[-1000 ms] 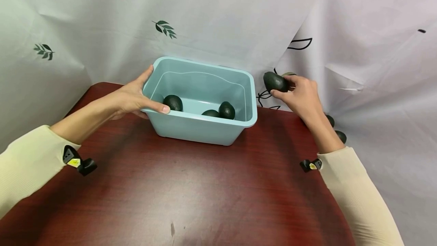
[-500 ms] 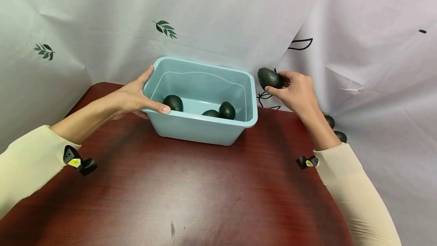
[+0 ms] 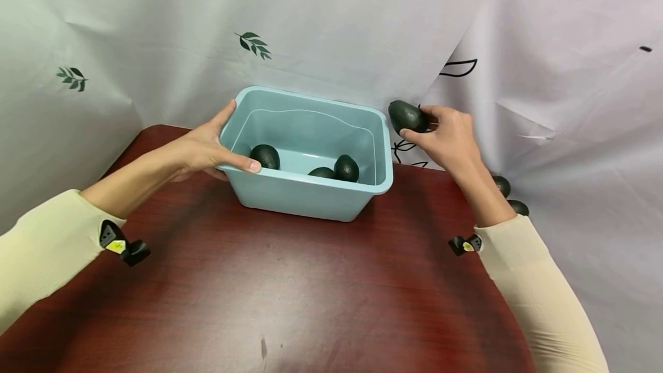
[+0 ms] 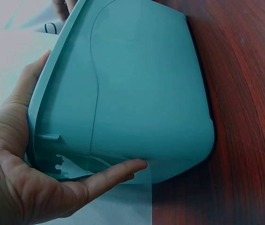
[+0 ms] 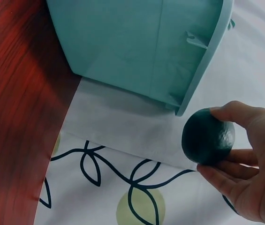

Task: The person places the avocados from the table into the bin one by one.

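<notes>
A light blue plastic bin (image 3: 295, 194) stands upright on the table. My left hand (image 3: 199, 148) grips its left end, with the thumb along the near rim; in the left wrist view, other fingers (image 4: 123, 172) lie against the end wall. Between thumb and fingers, my right hand (image 3: 450, 137) holds a dark green avocado (image 3: 407, 117) just outside the bin's right rim. The right wrist view shows this avocado (image 5: 206, 138) beside the bin's edge. Inside the bin are three avocados: one at the left (image 3: 265, 156), two together at the right (image 3: 346, 168), one partly hidden by the near wall.
Two more avocados (image 3: 518, 207) show at the right, partly behind my right forearm. White cloth (image 3: 321, 27) with leaf prints hangs behind and right of the reddish-brown table (image 3: 311, 281). Small black cameras sit on both wrists.
My right hand has brought its avocado leftward and slightly up, closer to the bin's right rim, mostly in the first half second. The left hand and bin stay put.
</notes>
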`<state>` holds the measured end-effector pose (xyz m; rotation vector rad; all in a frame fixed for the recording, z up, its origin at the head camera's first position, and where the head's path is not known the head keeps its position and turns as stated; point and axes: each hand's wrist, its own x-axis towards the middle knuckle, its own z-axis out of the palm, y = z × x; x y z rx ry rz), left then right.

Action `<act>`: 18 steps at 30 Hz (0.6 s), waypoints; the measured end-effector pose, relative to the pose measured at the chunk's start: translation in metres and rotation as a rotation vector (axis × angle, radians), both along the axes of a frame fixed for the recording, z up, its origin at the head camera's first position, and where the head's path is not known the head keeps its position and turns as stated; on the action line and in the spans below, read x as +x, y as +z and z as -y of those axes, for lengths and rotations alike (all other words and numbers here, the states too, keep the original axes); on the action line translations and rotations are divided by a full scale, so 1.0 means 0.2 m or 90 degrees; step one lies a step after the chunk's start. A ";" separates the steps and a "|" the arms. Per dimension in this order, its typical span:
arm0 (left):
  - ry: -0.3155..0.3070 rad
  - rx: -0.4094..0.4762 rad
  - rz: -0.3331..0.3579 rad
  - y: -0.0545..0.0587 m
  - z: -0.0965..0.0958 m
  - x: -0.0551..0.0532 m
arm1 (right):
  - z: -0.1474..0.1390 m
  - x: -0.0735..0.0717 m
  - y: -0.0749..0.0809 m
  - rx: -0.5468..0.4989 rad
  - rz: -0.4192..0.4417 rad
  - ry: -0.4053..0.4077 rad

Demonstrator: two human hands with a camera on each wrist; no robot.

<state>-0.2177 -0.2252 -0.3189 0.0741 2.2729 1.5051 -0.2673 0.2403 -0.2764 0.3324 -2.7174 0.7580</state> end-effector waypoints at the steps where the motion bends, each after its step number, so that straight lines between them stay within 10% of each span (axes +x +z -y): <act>1: 0.000 0.000 0.001 0.00 0.00 0.00 | 0.00 0.00 0.00 -0.002 0.000 0.001; 18: -0.002 0.001 0.000 -0.01 0.00 0.00 | 0.05 -0.01 0.04 0.001 -0.007 0.022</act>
